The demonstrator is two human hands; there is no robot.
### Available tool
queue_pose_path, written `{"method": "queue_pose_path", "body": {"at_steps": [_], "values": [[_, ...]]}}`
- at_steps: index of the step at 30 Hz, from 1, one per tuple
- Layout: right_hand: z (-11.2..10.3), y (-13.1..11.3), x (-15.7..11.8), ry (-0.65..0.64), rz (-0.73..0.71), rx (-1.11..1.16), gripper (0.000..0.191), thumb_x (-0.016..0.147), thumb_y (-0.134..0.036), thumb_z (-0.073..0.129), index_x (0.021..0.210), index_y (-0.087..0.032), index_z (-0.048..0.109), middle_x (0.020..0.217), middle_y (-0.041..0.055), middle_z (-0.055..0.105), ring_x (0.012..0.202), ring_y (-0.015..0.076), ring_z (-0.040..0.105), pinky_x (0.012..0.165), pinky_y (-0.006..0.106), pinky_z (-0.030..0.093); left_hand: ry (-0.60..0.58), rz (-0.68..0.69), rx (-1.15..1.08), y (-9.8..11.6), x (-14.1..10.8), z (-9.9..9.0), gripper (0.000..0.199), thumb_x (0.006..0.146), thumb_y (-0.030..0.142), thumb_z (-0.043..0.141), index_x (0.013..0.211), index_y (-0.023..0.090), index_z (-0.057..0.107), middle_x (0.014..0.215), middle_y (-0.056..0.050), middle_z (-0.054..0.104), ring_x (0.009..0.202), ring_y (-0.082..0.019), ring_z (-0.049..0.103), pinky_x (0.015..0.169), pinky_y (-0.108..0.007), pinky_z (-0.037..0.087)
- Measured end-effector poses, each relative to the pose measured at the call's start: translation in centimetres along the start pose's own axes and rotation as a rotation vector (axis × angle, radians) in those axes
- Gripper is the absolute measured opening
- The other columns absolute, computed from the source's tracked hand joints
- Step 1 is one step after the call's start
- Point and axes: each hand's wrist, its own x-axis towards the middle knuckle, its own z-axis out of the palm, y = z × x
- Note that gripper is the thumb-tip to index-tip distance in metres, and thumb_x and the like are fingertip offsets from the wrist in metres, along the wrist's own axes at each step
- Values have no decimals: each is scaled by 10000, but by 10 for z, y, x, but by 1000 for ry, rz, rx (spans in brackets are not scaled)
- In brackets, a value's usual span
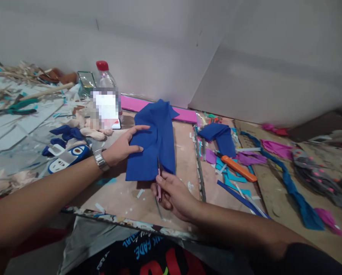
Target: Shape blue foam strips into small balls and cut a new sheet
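A piece of blue cloth lies over the middle of the table, its far end bunched up. My left hand rests on its left side with thumb and forefinger spread apart; a metal watch is on that wrist. At the cloth's near edge, my right hand is closed around small pink-handled scissors. Their blades point away from me, at a slit in the cloth. The tips of the blades are hard to make out.
A red-capped bottle and a lit phone stand behind my left hand. A blue-white power strip is at left. Right of the cloth lie an orange cutter, blue cloth and colored scraps. A pink strip runs along the wall.
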Motion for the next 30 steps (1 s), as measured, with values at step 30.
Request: {"method": "queue_pose_path", "body": {"at_steps": [30], "values": [[54, 12, 11, 299, -76, 97, 585, 713, -710, 806, 818, -191, 556, 516, -57, 549, 421, 60, 399, 367, 170, 169, 357, -94, -446, -12, -10, 17, 1059, 718, 237, 877, 1585, 322, 274, 1610, -117, 440, 1346, -274, 581, 1123, -425, 495]]}}
